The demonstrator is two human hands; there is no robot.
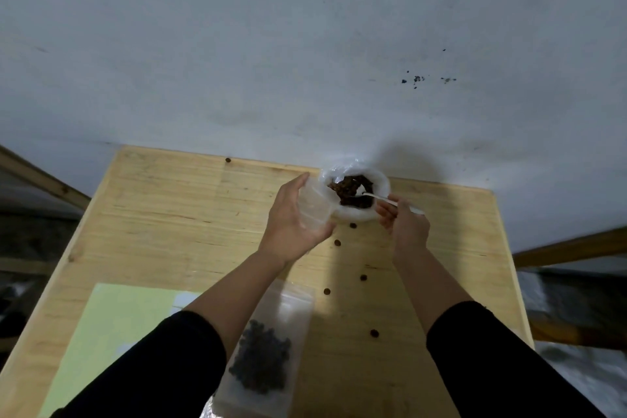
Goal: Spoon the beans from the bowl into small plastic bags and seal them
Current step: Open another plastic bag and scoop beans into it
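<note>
Wooden table, green sheet sleeve-hidden

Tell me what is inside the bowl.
The bowl holds a dark heap of beans, with the spoon tip resting in them, held by the right hand. The beans cover the bowl's bottom, so it cannot be seen.

Your left hand gripped an empty clear bag just beside the white bowl of dark beans at the counter's far edge. Your right hand held a spoon, tip in the beans. Loose beans lay btwn your arms; a filled bag lay near you, w/ a green sheet to its left.
</note>
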